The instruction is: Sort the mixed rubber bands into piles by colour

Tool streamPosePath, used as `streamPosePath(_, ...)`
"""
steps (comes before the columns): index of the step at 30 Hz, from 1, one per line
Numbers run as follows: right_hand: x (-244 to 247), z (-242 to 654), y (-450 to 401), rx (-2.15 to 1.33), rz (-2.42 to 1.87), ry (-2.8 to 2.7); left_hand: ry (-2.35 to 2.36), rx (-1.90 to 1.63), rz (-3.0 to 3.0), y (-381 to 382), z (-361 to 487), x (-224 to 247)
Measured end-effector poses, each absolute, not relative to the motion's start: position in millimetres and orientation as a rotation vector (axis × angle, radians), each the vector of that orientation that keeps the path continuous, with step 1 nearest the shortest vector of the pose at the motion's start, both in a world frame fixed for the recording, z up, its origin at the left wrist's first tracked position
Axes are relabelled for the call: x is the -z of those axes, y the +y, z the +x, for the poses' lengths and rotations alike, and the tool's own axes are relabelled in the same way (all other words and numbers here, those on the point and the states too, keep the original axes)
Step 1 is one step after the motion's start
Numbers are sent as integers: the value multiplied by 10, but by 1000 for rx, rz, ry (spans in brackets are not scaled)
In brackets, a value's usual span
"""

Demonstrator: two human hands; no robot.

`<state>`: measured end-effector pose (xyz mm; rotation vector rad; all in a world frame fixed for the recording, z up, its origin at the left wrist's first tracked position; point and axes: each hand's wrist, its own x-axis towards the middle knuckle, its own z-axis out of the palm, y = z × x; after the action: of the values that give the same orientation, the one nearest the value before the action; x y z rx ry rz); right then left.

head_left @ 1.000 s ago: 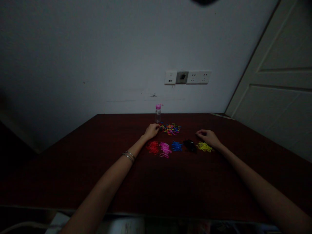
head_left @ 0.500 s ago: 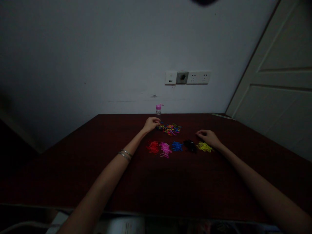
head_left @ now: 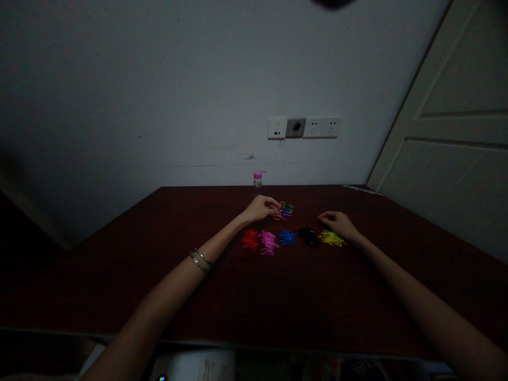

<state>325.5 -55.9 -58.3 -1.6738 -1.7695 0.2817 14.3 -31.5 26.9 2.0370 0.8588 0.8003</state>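
My left hand (head_left: pixel 262 207) reaches over the left part of a mixed-colour pile (head_left: pixel 286 210) of small loops, its fingers bent together at the pile; what they hold, if anything, is too small to tell. Nearer to me lie separate piles in a row: red (head_left: pixel 250 239), pink (head_left: pixel 269 241), blue (head_left: pixel 287 237), black (head_left: pixel 308 237) and yellow (head_left: pixel 332 238). My right hand (head_left: pixel 339 223) rests on the table just behind the yellow pile, fingers closed together, their contents hidden.
A clear bottle with a pink lid (head_left: pixel 257 175) stands behind the mixed pile. The dark red table (head_left: pixel 246 312) meets a wall with sockets (head_left: pixel 321 127). A panelled door (head_left: pixel 456 143) is at the right.
My left hand has moved right, from the pile's left edge onto the mixed pile, covering more of it. My right hand has stayed nearly still.
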Motion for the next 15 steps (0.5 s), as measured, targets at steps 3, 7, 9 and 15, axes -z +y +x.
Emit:
streamPosePath(3,579,3269,-547,-345,-1652,-1730,804,-767,2105,-412,352,-199)
streamPosePath(7,568,3295,-541,-408,-1608,-1686,777,-735,2171,-504,712,-67)
streamPosePath(9,563,3301,-547,-431,-1587,-1673,743,-729,2195,-542,900,-5)
streamPosePath(15,512,3266,-600,-488,-1554,-1650,689,-715,2256,-636,1356,122)
